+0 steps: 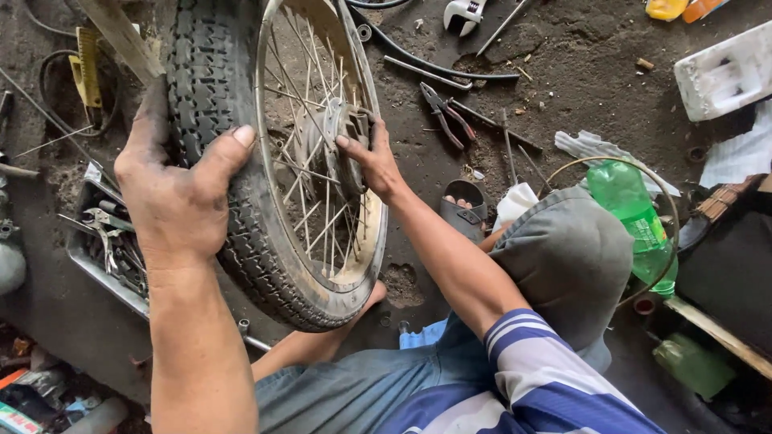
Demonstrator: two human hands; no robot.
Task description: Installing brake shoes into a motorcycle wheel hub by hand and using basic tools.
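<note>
Wheel (265, 161) stands upright on the dirt floor (579, 72), tyre (209, 96) still on the rim, lower edge against my leg. I see my left hand (173, 201) wrapped over the tyre tread, fingers closed around it, and my right hand (374, 161) at the hub (342, 145), fingertips pressed on it. Pliers (446, 112) lie just right of the wheel, green bottle (635, 213) further right, tool tray (108, 249) left of it.
</note>
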